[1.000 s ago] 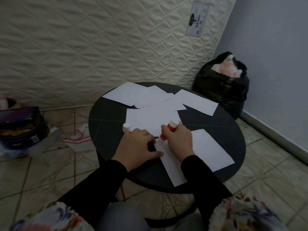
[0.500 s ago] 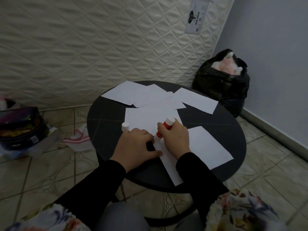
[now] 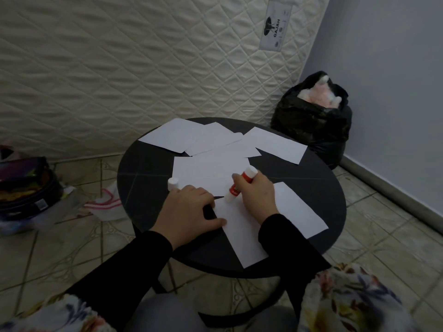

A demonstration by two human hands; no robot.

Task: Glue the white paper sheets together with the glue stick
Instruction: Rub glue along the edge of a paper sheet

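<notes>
Quilted cream mattress fabric (image 3: 119,68) fills the background of the head view, with a grey wall at 2 o'clock and a black bag (image 3: 311,130) stuffed with something pink below it. At centre stands a round black table (image 3: 143,178) strewn with white paper sheets (image 3: 206,171), several overlapping toward 12 o'clock. The right hand (image 3: 257,195) is closed around the red-and-white glue stick (image 3: 239,185), tilted with its white lower end touching the near sheet (image 3: 242,226). The left hand (image 3: 189,212) lies flat, fingers loosely together, pressing that sheet's edge at 9 o'clock. A white cap (image 3: 173,183) stands just beyond the left hand's knuckles. Tiled floor surrounds the table.
</notes>
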